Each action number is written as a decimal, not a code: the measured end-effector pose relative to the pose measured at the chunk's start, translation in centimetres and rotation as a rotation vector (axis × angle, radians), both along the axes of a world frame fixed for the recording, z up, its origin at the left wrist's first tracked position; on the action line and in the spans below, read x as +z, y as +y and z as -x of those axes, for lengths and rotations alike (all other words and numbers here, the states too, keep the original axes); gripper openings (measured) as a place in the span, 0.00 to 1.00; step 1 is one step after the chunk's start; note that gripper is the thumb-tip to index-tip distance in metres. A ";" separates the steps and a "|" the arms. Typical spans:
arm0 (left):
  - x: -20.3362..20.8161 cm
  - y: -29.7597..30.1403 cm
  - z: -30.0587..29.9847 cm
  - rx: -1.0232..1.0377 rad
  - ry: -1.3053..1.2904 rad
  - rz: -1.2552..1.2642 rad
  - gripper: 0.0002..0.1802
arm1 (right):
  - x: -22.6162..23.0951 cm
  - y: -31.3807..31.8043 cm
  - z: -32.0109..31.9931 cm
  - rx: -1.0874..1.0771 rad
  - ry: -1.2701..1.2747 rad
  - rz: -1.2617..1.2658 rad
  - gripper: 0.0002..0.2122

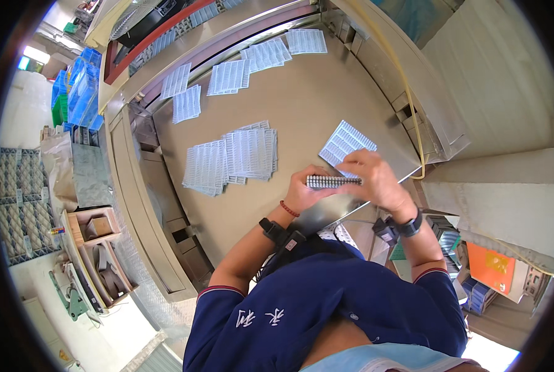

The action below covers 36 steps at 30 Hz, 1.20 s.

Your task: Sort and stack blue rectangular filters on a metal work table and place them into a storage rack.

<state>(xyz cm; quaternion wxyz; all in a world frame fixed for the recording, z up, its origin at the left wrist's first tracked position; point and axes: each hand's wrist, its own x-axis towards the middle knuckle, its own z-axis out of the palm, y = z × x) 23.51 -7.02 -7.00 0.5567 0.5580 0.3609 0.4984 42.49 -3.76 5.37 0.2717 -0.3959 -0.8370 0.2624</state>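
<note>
Hands gripping a grid strip
Left hand (305,192) and right hand (373,180) clasp the grey strip (332,181) above the worktop (301,105); white sheets (230,162) beside

Bright, even daylight across the frame; strongest light enters top left, where the opening (34,56) blows out to white, and the pale floor (112,338) at bottom left is near clipping too. Shadows are soft and short, with only a faint one under the hands on the tan worktable (301,93), which shows mild sheen but no hard glare. Heavy fisheye: straight edges bow near the rim, corners are black vignette, centre is sharp, periphery slightly soft and smeared.
</note>
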 end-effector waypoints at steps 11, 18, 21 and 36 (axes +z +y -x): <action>0.3 -0.4 -0.8 0.083 0.038 -0.049 0.18 | -1.1 -2.7 1.3 0.018 -0.205 -0.465 0.13; 0.6 -0.8 -0.5 0.066 0.108 -0.022 0.19 | 3.2 -3.8 -0.6 -0.185 -0.078 -0.151 0.12; -0.6 -1.0 0.1 0.075 0.217 -0.001 0.16 | 4.1 -0.4 -2.4 -0.349 0.150 -0.093 0.08; 5.8 4.7 8.0 0.260 -0.049 0.391 0.28 | -8.8 6.0 -4.7 -0.561 -0.355 -0.256 0.10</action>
